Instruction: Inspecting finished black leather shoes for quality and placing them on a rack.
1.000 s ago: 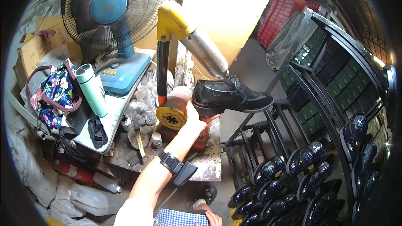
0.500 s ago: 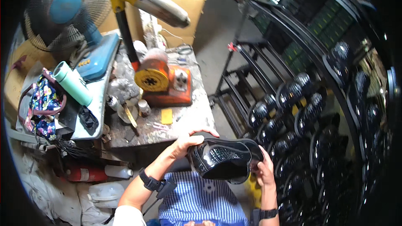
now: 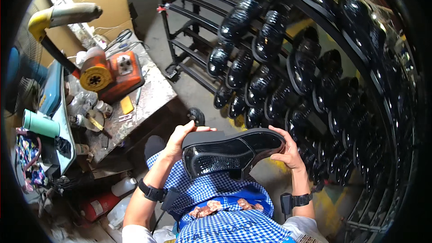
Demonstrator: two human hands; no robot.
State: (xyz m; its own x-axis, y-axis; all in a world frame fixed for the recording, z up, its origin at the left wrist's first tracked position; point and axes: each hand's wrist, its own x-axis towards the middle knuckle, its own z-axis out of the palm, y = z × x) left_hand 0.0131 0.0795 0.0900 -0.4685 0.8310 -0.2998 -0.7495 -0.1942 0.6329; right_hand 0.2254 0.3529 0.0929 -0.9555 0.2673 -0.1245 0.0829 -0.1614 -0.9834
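Note:
A glossy black leather shoe [image 3: 220, 155] is held sideways in front of my apron, its dark sole edge facing away from me. My left hand [image 3: 182, 140] grips the heel end, thumb and fingers along the sole side. Around the toe end wraps my right hand [image 3: 289, 149], with the thumb on the upper and the fingers over the sole edge. The shoe's upper has a textured, scale-like panel and smooth shiny parts. Both wrists carry black straps.
Right of me stands a black metal rack [image 3: 193, 22] lined with several shiny black shoes [image 3: 272, 33]. A stained workbench [image 3: 153, 92] at left bears an orange machine [image 3: 119, 76], a yellow block [image 3: 127, 105] and jars. A mint-green tumbler [image 3: 40, 123] lies beyond it, above a red bottle [image 3: 99, 207].
My view and body have turned right toward the shoe rack. The shoe has been rolled over: its opening faced up before, and now its side shows with the sole away from me.

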